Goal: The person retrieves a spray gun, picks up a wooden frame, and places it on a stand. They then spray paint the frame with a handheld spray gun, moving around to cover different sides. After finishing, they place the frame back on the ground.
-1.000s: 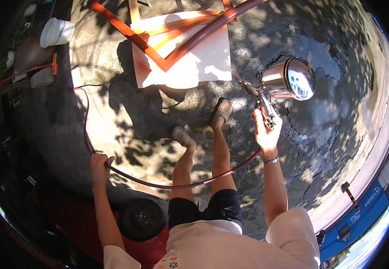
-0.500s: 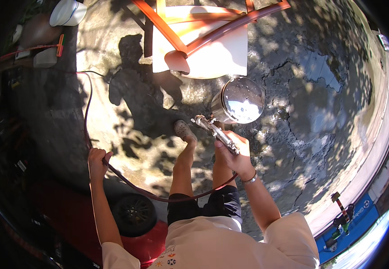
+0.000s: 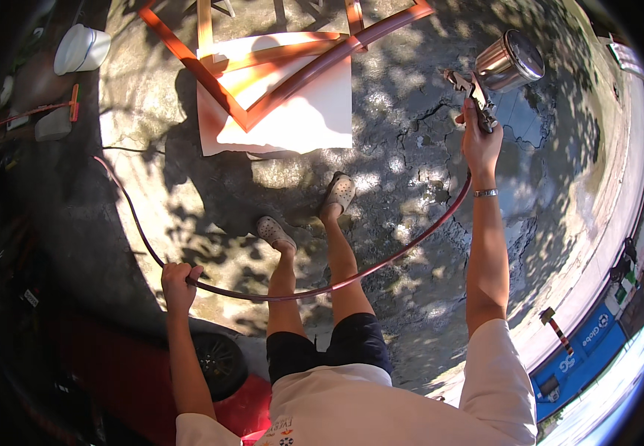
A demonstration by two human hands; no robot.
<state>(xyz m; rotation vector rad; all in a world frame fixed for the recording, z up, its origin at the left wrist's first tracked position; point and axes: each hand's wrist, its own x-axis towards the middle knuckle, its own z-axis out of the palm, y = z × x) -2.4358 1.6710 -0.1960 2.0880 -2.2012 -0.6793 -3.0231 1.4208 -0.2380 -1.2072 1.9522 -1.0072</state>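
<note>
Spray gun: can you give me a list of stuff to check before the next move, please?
1. Right hand around the spray gun: ok, it holds the handle.
2. Left hand keeping hold of the hose: ok, its fingers are closed around it.
3. Hose away from the beige clogs: ok, it hangs apart from them.
4. Spray gun apart from the reddish-brown frame: ok, it is off to the right.
5. Trigger not squeezed: cannot tell, too small and partly covered.
6. Enough inside the metal cup: cannot tell, its walls hide the inside.
</note>
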